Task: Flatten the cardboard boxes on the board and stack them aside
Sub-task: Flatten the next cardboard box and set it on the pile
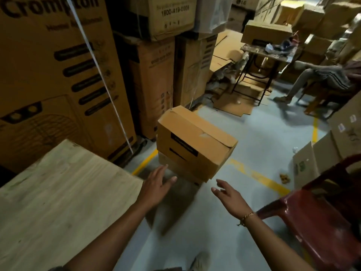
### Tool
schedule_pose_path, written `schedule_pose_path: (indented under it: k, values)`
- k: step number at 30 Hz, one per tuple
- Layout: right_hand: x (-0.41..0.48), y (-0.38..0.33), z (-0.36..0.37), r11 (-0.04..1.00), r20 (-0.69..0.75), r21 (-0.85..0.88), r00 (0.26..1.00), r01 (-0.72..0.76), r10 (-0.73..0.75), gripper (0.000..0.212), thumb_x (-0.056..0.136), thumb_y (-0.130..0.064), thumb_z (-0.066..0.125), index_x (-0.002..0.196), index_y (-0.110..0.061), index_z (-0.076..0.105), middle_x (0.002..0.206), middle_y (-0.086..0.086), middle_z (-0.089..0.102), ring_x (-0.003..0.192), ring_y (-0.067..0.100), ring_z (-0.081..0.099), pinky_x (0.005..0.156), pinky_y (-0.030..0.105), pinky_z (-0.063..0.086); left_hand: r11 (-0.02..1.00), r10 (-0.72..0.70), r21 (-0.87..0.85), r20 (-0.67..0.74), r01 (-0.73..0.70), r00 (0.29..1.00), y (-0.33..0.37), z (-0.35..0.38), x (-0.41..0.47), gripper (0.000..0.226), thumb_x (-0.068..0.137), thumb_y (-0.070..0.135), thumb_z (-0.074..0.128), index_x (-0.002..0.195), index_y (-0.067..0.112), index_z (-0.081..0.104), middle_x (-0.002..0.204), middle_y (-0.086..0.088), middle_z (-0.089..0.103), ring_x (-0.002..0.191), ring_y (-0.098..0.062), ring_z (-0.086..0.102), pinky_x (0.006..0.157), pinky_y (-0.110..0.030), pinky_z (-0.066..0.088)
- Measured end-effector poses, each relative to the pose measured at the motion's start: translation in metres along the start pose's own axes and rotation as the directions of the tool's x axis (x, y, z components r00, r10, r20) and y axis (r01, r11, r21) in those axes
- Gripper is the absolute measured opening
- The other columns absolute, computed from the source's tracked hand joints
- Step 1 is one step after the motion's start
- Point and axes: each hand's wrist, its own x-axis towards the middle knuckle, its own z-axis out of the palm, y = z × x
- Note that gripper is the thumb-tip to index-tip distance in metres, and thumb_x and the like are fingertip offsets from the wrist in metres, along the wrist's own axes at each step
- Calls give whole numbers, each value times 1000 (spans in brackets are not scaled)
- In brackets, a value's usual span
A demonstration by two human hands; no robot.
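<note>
Light: dim, warm, overhead. Soft shadow under box (195,141) on floor (263,137). Edges bent, corners dark, bkgd blurry.

Lower box (185,176) mostly hidden under the upper box (195,141) — board (58,202) cut off left.

Forearms (109,237) bare; thin gold chain bracelet (246,217) on wrist of right grip (227,199).
</note>
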Motion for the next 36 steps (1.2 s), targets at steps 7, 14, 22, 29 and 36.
schedule_pose_path:
  k: [7, 14, 22, 29, 36]
  values:
    - [118, 14, -98, 999, 111, -51, 994, -2, 8, 55, 97, -54, 48, 144, -25, 44, 142, 1, 54, 124, 19, 56, 100, 35, 45, 969, -162, -174, 83, 174, 983, 71, 50, 100, 70, 93, 62, 51, 153, 33, 30, 161, 0, 24, 145, -25, 29, 115, -45, 32]
    - [248, 32, -153, 996, 229, -85, 973, -14, 33, 54, 95, -55, 52, 141, -25, 49, 138, -1, 57, 118, 14, 56, 97, 32, 45, 889, -324, -299, 122, 347, 938, 80, 101, 208, 63, 96, 44, 60, 150, 18, 39, 156, -9, 32, 141, -26, 35, 111, -32, 31]
    - [386, 61, -188, 989, 349, -129, 930, -72, 113, 107, 56, -97, 45, 135, -26, 52, 127, -2, 59, 112, 15, 57, 91, 30, 43, 693, -547, -353, 310, 629, 777, 74, 166, 317, 76, 88, 60, 61, 149, 20, 39, 157, -4, 35, 140, -25, 39, 108, -34, 38]
    - [505, 90, -203, 966, 353, -239, 919, -95, 177, 60, 93, -44, 64, 144, -20, 45, 147, 7, 48, 131, 27, 50, 98, 35, 42, 462, -722, -422, 333, 780, 607, 84, 224, 354, 77, 93, 58, 55, 154, 18, 30, 159, -5, 33, 142, -23, 37, 111, -35, 36]
    - [597, 152, -189, 947, 569, -270, 764, -176, 304, 101, 62, -79, 70, 139, -16, 49, 118, 6, 66, 109, 28, 61, 99, 45, 47, 99, -841, -681, 332, 726, 426, 97, 291, 382, 94, 85, 68, 60, 156, 19, 23, 158, -8, 34, 139, -31, 40, 103, -35, 38]
